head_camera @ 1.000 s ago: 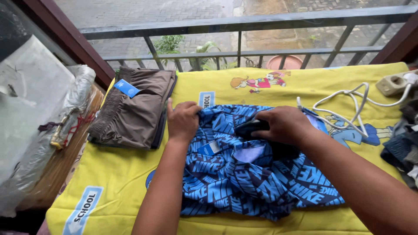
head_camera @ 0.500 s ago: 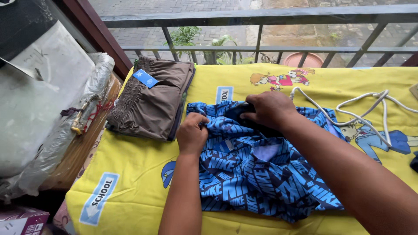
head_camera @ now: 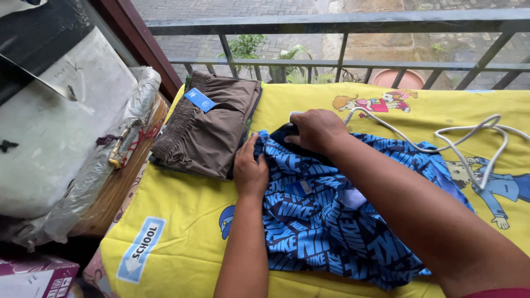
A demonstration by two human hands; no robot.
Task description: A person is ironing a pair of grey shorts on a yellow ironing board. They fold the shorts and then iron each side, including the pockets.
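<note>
Blue patterned garment (head_camera: 337, 221) lies spread on the yellow cartoon-print sheet (head_camera: 187, 226) covering the worktop, centre to near-right, with its far-left edge bunched up. Right hand (head_camera: 316, 129) is closed over a dark object at the garment's far edge; most of it is hidden under the palm, so I can't tell if it's an iron or just a darker part of the fabric. A white cord (head_camera: 464, 146) runs away from that hand, looping to the far right. Left hand (head_camera: 249, 168) has its fingers curled, pinching the garment's left edge and holding the cloth taut. Judgement: the step in hand is smoothing or pressing the top-left part of the garment. The next move looks to call for the left hand keeping tension while the right works across the cloth, with the cord kept clear of the fabric. Just left of the left hand, close to touching, sit folded brown shorts (head_camera: 207, 129) with a blue tag (head_camera: 200, 100) on the waistband. Further left, off the worktop, is a plastic-wrapped bundle (head_camera: 83, 182); a cardboard box (head_camera: 33, 278) sits at the near-left corner. A metal railing (head_camera: 342, 25) runs across the far side, with plants (head_camera: 265, 55) and a terracotta pot (head_camera: 396, 78) behind it. Versus half a second ago: the right hand has shifted slightly left along the far edge, and the left hand has moved up closer to it, so the gap between the two hands is smaller. The shorts have not moved.
</note>
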